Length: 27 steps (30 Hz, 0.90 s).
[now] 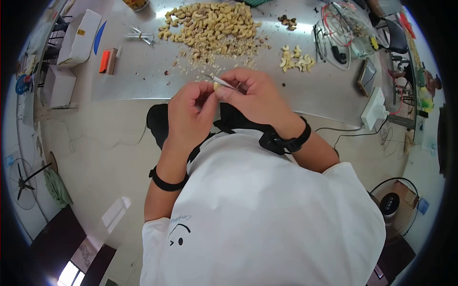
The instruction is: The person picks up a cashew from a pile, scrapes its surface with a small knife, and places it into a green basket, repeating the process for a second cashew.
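Observation:
My right hand (255,93) is closed round a slim silver craft knife (223,83), its thin tip pointing up and left. Between the fingertips of my left hand (191,112) sits a pale cashew (216,86), mostly covered by the fingers. Both hands meet at the near edge of the metal table (136,86), the knife lying against the nut. Beyond them spreads a large heap of cashews (214,24), with broken crumbs (210,56) on its near side. A smaller group of cashews (296,60) lies to the right.
Dark scraps (287,22) lie behind the small group. At the left are a bundle of silver tools (140,35) and an orange-topped block (107,62). Tangled cables (334,28), a phone-like device (367,76) and a white power strip (374,108) occupy the right side.

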{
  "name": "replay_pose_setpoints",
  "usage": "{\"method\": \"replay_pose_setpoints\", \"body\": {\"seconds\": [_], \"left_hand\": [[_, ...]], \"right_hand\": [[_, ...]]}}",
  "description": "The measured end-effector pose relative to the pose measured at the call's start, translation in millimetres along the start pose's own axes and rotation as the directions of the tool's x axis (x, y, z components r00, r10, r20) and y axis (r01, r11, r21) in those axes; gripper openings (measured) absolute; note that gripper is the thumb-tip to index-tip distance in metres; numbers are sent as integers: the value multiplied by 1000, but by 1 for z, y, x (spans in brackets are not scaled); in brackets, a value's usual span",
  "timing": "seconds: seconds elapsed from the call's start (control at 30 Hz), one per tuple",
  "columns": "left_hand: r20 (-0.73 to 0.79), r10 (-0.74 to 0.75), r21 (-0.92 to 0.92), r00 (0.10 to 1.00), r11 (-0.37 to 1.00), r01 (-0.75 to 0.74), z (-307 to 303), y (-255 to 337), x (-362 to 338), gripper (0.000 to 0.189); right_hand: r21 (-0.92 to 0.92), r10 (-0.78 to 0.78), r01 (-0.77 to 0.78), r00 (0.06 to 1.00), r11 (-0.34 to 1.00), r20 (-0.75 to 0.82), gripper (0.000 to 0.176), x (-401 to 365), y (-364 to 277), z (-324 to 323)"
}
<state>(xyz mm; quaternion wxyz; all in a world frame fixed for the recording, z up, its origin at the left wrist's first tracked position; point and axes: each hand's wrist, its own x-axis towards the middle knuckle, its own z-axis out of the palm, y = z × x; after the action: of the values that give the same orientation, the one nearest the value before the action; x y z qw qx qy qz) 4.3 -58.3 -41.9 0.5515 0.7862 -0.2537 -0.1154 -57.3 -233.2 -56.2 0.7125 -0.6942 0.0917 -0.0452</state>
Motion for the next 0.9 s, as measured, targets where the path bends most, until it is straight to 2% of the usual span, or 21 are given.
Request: {"method": "replay_pose_setpoints", "body": {"seconds": [0.03,0.17,0.27,0.37,0.47,0.57,0.63,0.67,0.73,0.77,0.83,0.87,0.9], "left_hand": [[-1,15,59,1000,998,-15,-1,1,0,13],[-15,30,89,999,996,-29,-6,-2,2,15],[-11,26,80,1000,997,-25,-11,4,4,18],[-54,0,-18,999,1000,-1,-13,-2,2,20],[-47,-55,-142,997,989,48,-15,-12,-1,23],[-17,16,-44,1000,999,-17,-23,-19,0,28],[-57,168,77,984,983,-164,-24,-20,2,32],[-73,244,138,967,963,-232,-24,-21,4,33],[-52,264,115,963,960,-257,-26,-20,5,35],[-41,273,104,961,958,-267,-26,-19,5,36],[-15,274,81,962,959,-272,-26,-19,5,34],[-1,275,71,961,959,-274,-26,-19,5,33],[5,256,46,967,966,-256,-26,-19,5,33]], "right_hand": [[-6,24,-24,999,1000,27,24,4,3,-2],[29,86,-89,992,996,91,22,15,-1,-1],[-27,108,-105,985,994,133,19,29,-9,-3],[-201,99,-95,995,975,10,17,46,-28,-12],[-79,10,-16,997,997,-77,19,85,-38,-41],[-104,-88,59,951,993,-297,30,130,-61,-69],[-161,-156,99,906,982,-394,47,151,-75,-78],[-259,-224,132,903,957,-367,40,160,-71,-81],[-443,-345,194,892,875,-293,28,170,-52,-83],[-608,-356,168,912,776,-203,28,172,-45,-83],[-862,-322,142,946,487,-26,28,175,-41,-70],[-867,-172,60,985,495,-31,28,175,-41,-64],[-885,-208,79,978,460,-21,28,178,-32,-63]]}}
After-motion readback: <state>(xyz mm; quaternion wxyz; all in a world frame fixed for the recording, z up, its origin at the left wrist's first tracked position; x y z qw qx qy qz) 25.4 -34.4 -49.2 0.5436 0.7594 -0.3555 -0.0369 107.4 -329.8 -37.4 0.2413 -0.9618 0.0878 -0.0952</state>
